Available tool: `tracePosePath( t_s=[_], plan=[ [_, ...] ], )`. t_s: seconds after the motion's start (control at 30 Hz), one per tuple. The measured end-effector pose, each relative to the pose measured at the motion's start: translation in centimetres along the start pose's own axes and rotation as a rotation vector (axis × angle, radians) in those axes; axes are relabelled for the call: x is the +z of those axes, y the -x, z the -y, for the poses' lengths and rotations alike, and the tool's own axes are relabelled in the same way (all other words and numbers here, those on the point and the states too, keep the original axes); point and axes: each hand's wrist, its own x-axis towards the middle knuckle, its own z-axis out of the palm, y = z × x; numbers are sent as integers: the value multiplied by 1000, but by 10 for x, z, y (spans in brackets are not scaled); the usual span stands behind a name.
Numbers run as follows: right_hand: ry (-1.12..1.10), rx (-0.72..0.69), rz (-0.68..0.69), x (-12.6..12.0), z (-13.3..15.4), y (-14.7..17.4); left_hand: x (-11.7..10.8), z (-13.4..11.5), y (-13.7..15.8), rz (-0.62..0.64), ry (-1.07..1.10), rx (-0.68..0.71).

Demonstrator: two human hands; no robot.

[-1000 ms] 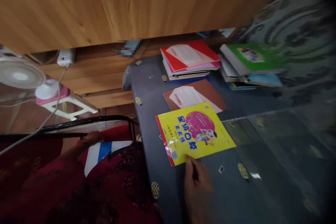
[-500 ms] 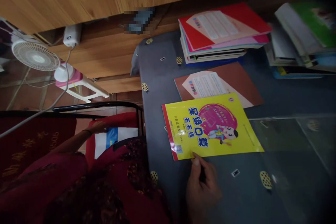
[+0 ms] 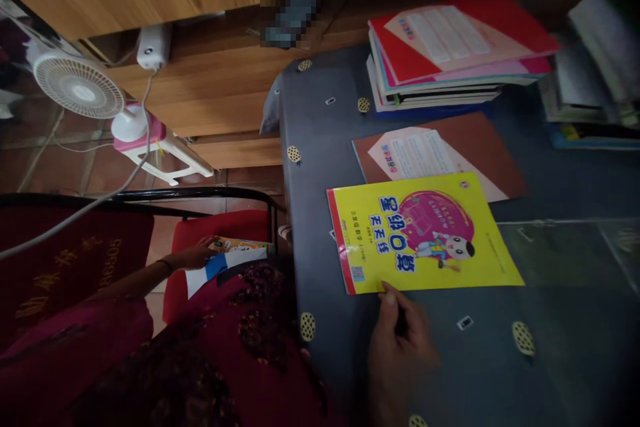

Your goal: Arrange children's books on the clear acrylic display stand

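My right hand point(image 3: 403, 330) is closed, thumb and index finger pinching the near edge of a yellow workbook point(image 3: 350, 220). Its cover has a purple circle and a cartoon figure, and it partly covers a brown-covered book point(image 3: 493, 147) on the table. My left hand point(image 3: 197, 255) reaches down to the red chair seat on the left. Its fingers close at the end of a booklet with an orange, patterned cover point(image 3: 245, 243). A white and blue booklet point(image 3: 215, 268) lies against it, partly hidden by my maroon clothing. The left fingertips are small and dim.
On the grey patterned tablecloth point(image 3: 320, 147) stands a stack of books topped by a red one point(image 3: 510, 27). More books point(image 3: 580, 93) are at the far right. A white fan point(image 3: 80, 87) sits on a stool point(image 3: 170, 153); its cord crosses above the red chair point(image 3: 173, 297).
The orange-covered booklet has come into view by my left hand, and the white and blue one has tilted. My right hand keeps its pinch. The whole view has shifted slightly.
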Motion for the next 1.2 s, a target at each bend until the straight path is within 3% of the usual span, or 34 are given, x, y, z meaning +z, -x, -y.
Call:
tracePosePath(
  t_s=[0.2,0.43,0.67,0.87,1.2],
  plan=[
    [35,-32,-38,3,-1,0,-1,-2,-27,-36,-5,-142],
    [119,-80,-59,7,1,0,7,5,-34,18,35,-63],
    [213,-73,-40,10,4,1,20,13,-56,30,74,-90],
    [216,-88,-75,11,3,1,12,8,-53,27,45,-105],
    [173,0,-60,8,5,2,2,2,-47,50,33,-34]
  ],
)
